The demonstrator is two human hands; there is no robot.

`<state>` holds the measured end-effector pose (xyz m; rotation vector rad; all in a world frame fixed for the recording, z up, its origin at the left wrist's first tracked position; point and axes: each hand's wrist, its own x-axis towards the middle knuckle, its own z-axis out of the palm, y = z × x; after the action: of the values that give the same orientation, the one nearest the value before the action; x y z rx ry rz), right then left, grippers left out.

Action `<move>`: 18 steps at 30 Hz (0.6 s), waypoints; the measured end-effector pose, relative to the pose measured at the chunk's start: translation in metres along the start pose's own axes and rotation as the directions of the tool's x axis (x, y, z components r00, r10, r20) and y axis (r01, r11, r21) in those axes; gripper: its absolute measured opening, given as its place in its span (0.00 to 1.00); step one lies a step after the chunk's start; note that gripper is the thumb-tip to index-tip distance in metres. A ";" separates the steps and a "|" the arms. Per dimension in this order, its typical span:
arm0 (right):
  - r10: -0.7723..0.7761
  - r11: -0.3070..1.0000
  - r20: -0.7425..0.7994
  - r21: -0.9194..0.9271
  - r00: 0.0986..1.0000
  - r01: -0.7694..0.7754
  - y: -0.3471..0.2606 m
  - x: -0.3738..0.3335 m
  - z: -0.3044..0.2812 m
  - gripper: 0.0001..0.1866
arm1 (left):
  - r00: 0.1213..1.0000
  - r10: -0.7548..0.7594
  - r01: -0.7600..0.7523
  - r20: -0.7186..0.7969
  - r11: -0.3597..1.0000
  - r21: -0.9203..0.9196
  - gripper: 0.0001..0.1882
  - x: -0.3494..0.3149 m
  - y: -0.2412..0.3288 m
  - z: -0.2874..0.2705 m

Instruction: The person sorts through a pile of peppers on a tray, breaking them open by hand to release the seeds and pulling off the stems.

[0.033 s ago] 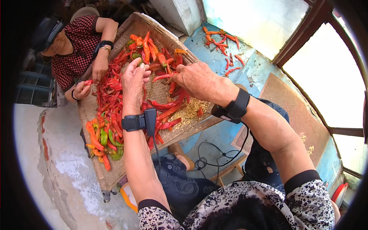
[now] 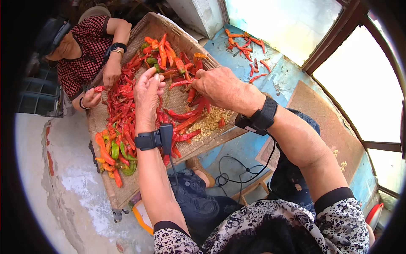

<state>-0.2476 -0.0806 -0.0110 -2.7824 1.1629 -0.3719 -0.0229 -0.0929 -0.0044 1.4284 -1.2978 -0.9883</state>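
Note:
A red chili pepper [image 2: 181,84] is pinched in my right hand [image 2: 224,89], its body pointing left toward my other hand. My left hand [image 2: 147,95] is raised over the woven tray [image 2: 179,34] with fingers loosely apart, and I see nothing in it. Below it spreads a heap of split red chili pieces [image 2: 118,99]. Whole red and orange chilies [image 2: 163,55] lie just beyond both hands. Pale chili seeds [image 2: 213,125] are scattered on the tray beneath my right wrist, beside more long red chilies [image 2: 186,122].
Across the tray at the left, a co-worker's hands [image 2: 91,97] hold a red chili piece. Orange and green peppers [image 2: 112,154] fill the tray's near left corner. More chilies [image 2: 245,46] lie on the blue floor. A black cable [image 2: 226,175] loops down by my legs.

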 end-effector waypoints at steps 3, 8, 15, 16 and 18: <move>0.032 0.999 -0.121 0.017 0.992 -0.030 0.008 0.001 0.001 0.07 | 0.998 0.052 -0.057 0.024 0.943 0.327 0.20 -0.041 -0.010 -0.010; 0.068 0.991 -0.392 -0.082 0.918 -0.109 0.014 0.006 -0.001 0.07 | 0.908 0.338 -0.395 0.249 0.487 0.779 0.15 -0.093 -0.018 0.011; -0.115 0.993 -0.390 -0.052 0.914 0.103 0.002 0.013 0.013 0.10 | 0.883 0.361 -0.434 0.300 0.386 0.814 0.09 -0.087 -0.021 0.007; -0.110 0.992 -0.343 0.014 0.933 0.122 -0.004 0.015 0.011 0.12 | 0.873 0.414 -0.429 0.256 0.403 0.809 0.09 -0.086 -0.016 0.003; -0.116 0.974 -0.297 0.152 0.948 0.167 -0.021 0.017 0.012 0.12 | 0.855 0.476 -0.431 0.205 0.434 0.791 0.09 -0.085 -0.012 -0.004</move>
<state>-0.2191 -0.0781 -0.0153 -2.7259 0.9240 -0.8729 -0.0261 -0.0077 -0.0168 1.5683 -2.1180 0.1142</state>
